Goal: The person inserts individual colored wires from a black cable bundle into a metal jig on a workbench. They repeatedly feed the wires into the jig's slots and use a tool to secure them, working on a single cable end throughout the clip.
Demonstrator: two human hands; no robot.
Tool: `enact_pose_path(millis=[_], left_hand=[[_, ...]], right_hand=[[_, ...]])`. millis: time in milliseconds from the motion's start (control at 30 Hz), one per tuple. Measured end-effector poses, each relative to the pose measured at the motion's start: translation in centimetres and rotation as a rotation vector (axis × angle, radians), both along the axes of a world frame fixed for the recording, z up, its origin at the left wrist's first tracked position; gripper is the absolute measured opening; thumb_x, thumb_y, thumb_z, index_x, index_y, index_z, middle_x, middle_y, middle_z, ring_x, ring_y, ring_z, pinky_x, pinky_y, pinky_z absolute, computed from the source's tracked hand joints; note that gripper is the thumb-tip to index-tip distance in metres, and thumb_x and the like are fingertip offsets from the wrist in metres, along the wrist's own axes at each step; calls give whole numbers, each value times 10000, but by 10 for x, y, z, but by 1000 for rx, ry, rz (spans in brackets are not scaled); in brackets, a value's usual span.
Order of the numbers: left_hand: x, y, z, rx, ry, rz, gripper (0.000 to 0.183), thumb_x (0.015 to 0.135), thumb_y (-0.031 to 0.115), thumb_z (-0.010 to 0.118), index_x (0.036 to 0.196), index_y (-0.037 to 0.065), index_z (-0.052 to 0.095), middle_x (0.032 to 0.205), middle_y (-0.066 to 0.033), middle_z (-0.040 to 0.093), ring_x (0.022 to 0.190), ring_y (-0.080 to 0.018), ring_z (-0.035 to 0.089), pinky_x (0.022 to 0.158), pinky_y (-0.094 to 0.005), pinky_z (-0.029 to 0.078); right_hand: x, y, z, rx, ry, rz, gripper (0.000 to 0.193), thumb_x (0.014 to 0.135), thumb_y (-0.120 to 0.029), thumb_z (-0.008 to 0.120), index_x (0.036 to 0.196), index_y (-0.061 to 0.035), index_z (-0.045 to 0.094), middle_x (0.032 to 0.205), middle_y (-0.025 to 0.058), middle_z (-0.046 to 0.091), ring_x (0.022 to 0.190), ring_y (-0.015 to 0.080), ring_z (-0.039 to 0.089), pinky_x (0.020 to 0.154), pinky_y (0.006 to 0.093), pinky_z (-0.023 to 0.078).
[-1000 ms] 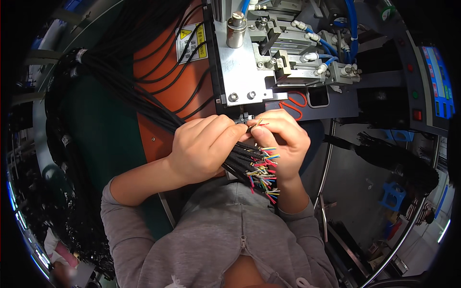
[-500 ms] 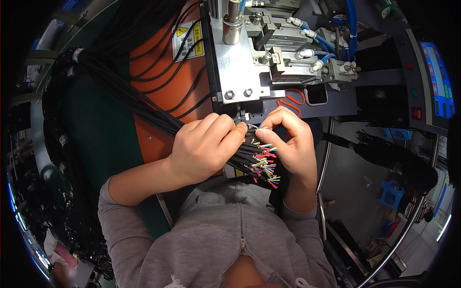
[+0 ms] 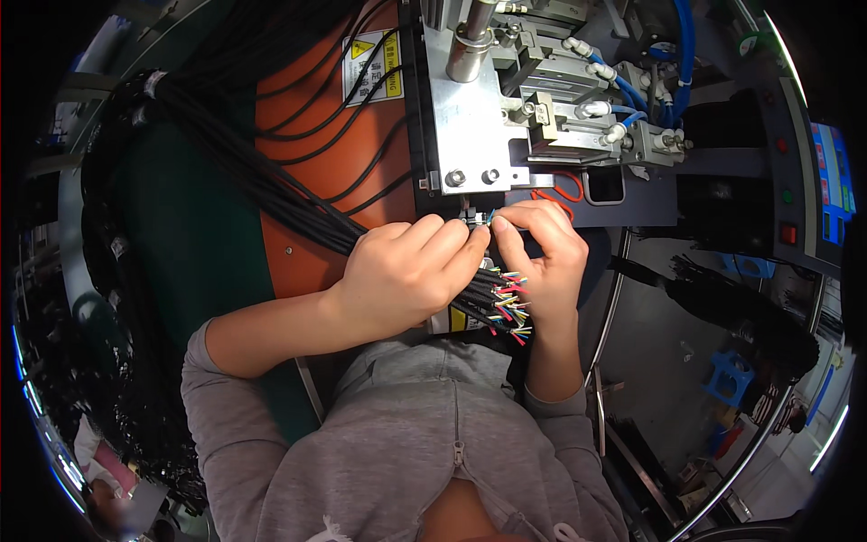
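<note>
In the head view, my left hand (image 3: 406, 269) pinches a cable end just below the small fixture (image 3: 475, 217) at the front of the machine. My right hand (image 3: 549, 248) meets it from the right, thumb and forefinger closed around thin wires (image 3: 490, 217), one of them blue. Both sets of fingertips nearly touch, and they hide most of these wires. Under my left hand a bundle of black sleeved cables (image 3: 302, 203) runs from the upper left. Its stripped ends (image 3: 510, 307) fan out below my fingers in red, yellow, blue, white and green.
A metal machine plate (image 3: 465, 117) with pneumatic cylinders (image 3: 578, 135) and blue hoses stands ahead. Red-handled scissors (image 3: 567, 187) lie beside a grey opening. To the right are a control panel (image 3: 826, 181), a metal rail (image 3: 614, 303) and a blue stool (image 3: 728, 379). More black cables hang left.
Both hands have moved in close to the small fixture, and the fingertips have come nearer together. The wires that showed between them are now mostly covered. The view has shifted slightly.
</note>
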State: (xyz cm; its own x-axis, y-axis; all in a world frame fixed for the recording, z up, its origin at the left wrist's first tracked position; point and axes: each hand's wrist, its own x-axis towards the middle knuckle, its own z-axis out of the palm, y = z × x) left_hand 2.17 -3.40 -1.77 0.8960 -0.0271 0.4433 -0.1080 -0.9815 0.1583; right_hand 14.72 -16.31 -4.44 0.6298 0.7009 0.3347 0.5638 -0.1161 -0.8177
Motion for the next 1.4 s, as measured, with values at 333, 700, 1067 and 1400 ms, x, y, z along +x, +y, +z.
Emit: enact_pose_path(millis=[333,700,1067,1400], left_hand=[[0,-7,3,36,86,124,332,726,73,642,1056,73,682,693,5,404,586,-104,454,454,-244,359],[3,2,-7,-16,-42,85,212,691,109,652,897,60,674,730,-7,531,587,-116,531,466,-246,398],[-3,0,5,0,105,148,200,718,96,658,914,56,670,755,1,550,594,-116,565,489,-254,414],[-10,5,8,-34,185,44,336,681,88,623,1004,-2,634,691,-28,468,557,-130,545,488,-256,428]], right_hand=[[-9,7,-8,26,-64,-52,63,723,-5,666,737,-2,604,692,89,563,667,232,538,600,325,432],[-7,4,-24,8,759,-74,84,833,-48,610,800,27,593,683,7,557,629,62,492,592,225,406],[-9,6,-22,38,360,-121,76,742,29,679,787,10,622,762,87,627,716,161,599,665,268,469],[16,-7,-4,313,177,494,368,577,111,647,916,-15,720,877,100,691,809,225,643,736,312,494]])
